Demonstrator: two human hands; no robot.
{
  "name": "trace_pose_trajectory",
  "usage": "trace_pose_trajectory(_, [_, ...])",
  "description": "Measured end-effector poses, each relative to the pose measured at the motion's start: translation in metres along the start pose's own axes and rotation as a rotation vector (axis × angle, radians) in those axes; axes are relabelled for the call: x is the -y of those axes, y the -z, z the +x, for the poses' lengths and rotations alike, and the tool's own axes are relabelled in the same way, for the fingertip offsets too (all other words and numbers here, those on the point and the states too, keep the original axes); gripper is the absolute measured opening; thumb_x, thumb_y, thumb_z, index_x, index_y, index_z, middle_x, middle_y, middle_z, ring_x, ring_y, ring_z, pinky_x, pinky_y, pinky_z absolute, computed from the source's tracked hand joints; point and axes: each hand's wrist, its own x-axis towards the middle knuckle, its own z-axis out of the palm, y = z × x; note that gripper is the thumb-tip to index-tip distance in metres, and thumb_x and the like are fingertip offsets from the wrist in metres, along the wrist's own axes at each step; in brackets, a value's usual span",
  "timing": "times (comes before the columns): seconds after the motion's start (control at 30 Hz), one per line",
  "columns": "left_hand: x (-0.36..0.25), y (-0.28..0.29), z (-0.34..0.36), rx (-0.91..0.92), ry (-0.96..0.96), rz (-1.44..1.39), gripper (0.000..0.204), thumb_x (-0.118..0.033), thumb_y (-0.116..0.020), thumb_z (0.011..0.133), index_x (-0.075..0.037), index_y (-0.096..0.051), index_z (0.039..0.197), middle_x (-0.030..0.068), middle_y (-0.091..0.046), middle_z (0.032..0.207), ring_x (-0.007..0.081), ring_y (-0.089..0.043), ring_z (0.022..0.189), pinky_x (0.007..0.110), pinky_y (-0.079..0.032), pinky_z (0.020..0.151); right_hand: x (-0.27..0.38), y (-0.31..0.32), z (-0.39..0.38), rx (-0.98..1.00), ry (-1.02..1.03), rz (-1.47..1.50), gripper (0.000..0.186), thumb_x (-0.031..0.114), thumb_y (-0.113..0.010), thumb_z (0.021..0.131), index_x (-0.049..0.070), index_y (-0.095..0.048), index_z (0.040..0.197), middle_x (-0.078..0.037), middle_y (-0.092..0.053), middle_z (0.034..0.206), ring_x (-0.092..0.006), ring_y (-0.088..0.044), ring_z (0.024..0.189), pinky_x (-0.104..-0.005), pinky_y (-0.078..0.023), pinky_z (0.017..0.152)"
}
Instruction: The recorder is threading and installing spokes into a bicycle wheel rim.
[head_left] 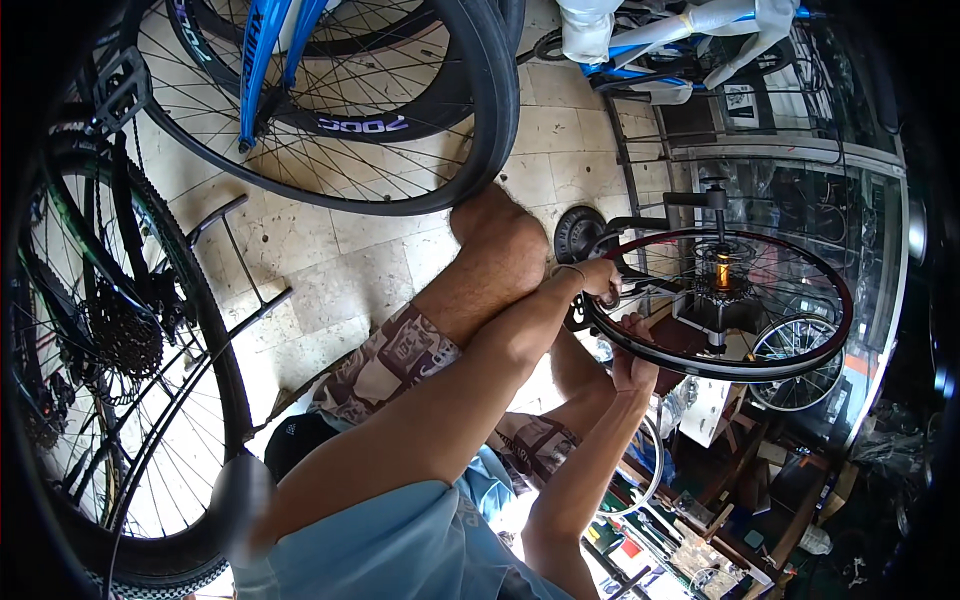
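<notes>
A spoked bicycle wheel (700,362) without a tyre, its rim dark red and black, lies tilted at the right in a black wheel stand (690,200). Its hub (722,270) is bright orange, with a sprocket beside it. At the rim's near left edge, my left hand (600,280) has its fingers curled in a pinch; a small dark thing shows there, too unclear to name. Just below it, my right hand (635,365) grips the rim from underneath, its fingertips reaching the spokes on the inner side.
A blue bicycle fork (258,80) and a large tyred wheel (495,130) stand ahead. Another bicycle's rear wheel (235,390) is at the left. A partly wrapped blue frame (625,40) is at the far right. Tools and parts crowd a wooden workbench (790,530) at lower right.
</notes>
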Motion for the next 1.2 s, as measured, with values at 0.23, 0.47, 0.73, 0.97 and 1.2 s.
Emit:
trace_pose_trajectory(0.23, [-0.020, 0.035, -0.004, -0.279, 0.124, -0.092, 0.039, 0.003, -0.067, 0.062, 0.000, -0.062, 0.100, 0.0067, -0.063, 0.068, 0.0135, -0.056, 0.052, 0.024, -0.046, 0.049, -0.026, 0.004, 0.023, -0.060, -0.057, -0.282, 0.022, 0.016, -0.058, 0.083, 0.000, -0.053, 0.097, -0.008, -0.059, 0.086, -0.0162, -0.058, 0.074, -0.0238, -0.047, 0.067])
trace_pose_trajectory(0.47, [-0.042, 0.025, -0.016, 0.159, 0.242, 0.021, 0.035, 0.003, -0.067, 0.063, -0.002, -0.063, 0.098, 0.0052, -0.063, 0.068, 0.0129, -0.056, 0.051, 0.023, -0.046, 0.049, -0.059, 0.021, 0.043, -0.242, 0.008, -0.167, 0.020, 0.015, -0.058, 0.083, 0.000, -0.055, 0.096, -0.008, -0.060, 0.085, -0.0163, -0.059, 0.074, -0.0216, -0.048, 0.066])
trace_pose_trajectory(0.73, [-0.009, 0.027, -0.014, 0.216, 0.343, -0.072, 0.028, -0.001, -0.063, 0.069, -0.005, -0.065, 0.097, 0.0032, -0.063, 0.070, 0.0103, -0.054, 0.053, 0.022, -0.044, 0.048, -0.065, 0.003, 0.040, -0.211, -0.012, 0.091, 0.022, 0.016, -0.052, 0.085, -0.001, -0.053, 0.099, -0.010, -0.061, 0.087, -0.0174, -0.060, 0.074, -0.0217, -0.049, 0.067])
trace_pose_trajectory(0.97, [-0.017, 0.022, 0.003, 0.376, 0.381, -0.056, 0.025, -0.006, -0.062, 0.071, -0.007, -0.066, 0.096, 0.0035, -0.063, 0.072, 0.0105, -0.051, 0.055, 0.022, -0.041, 0.047, -0.072, 0.034, 0.057, -0.282, 0.036, -0.058, 0.025, 0.026, -0.050, 0.088, 0.002, -0.057, 0.092, -0.007, -0.061, 0.078, -0.0124, -0.058, 0.063, -0.0193, -0.045, 0.051])
trace_pose_trajectory(1.2, [-0.003, 0.016, 0.008, 0.404, 0.338, 0.044, 0.026, -0.011, -0.063, 0.069, -0.010, -0.067, 0.095, 0.0024, -0.060, 0.067, 0.0117, -0.048, 0.055, 0.022, -0.037, 0.045, -0.059, -0.017, 0.031, -0.277, 0.012, 0.039, 0.031, 0.028, -0.045, 0.090, -0.001, -0.054, 0.095, -0.010, -0.061, 0.080, -0.0173, -0.060, 0.063, -0.0236, -0.049, 0.049])
